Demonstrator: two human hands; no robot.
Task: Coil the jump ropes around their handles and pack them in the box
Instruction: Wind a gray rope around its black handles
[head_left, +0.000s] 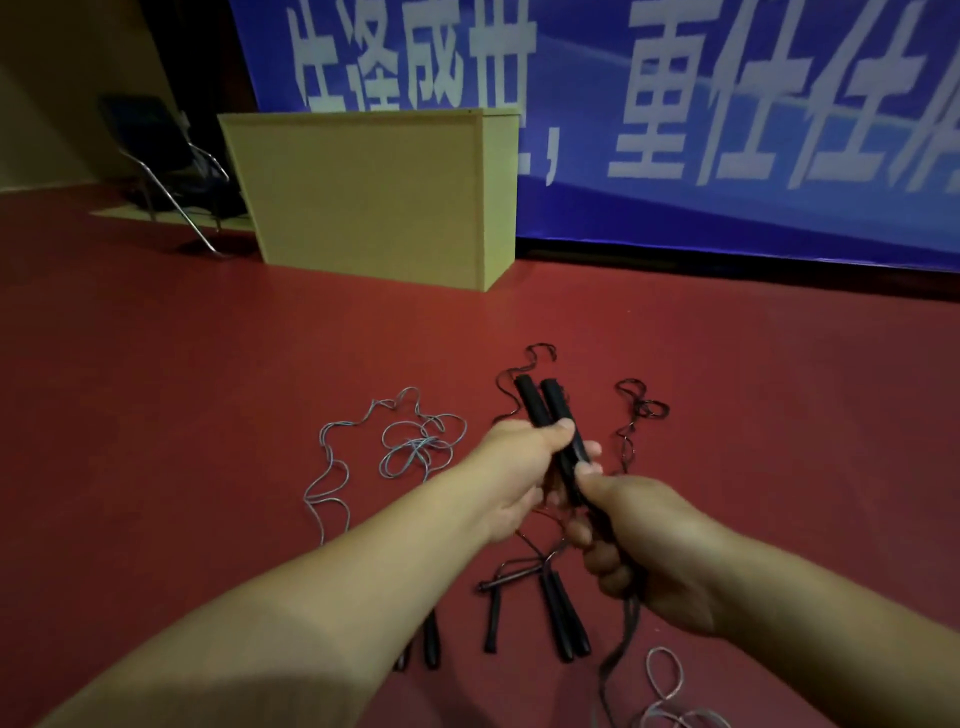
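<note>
Now both hands meet above the red floor (182, 364), holding a pair of black jump-rope handles (550, 415) side by side, their far ends pointing up and away from the person. The left hand (514, 478) wraps around the handles from the left, thumb lying across the top of them and fingers curled underneath. The right hand (660, 545) comes in from the right, its thumb pressing on the near part of the handles and its fingers curled around them and around a dark cord (618, 654) that hangs down from the fist to the floor. A thin black rope (636, 415) trails in loose kinks on the floor beyond and to the right of the held handles. To the left lies a pale grey-blue rope (410, 441) in a loose tangle of loops, well apart from the hands. Under the forearms more black handles lie on the floor: a close pair (563, 618) with a single one (492, 623) just beside it on the left, and another pair (428, 644) partly hidden by the left forearm. A loop of pale rope (670, 675) lies at the lower right. Farther back stands a tall yellowish box (374, 192) on the floor, well apart from the ropes, with a metal-framed chair (166, 171) to its left and a blue banner (675, 104) with large white characters behind it.
</note>
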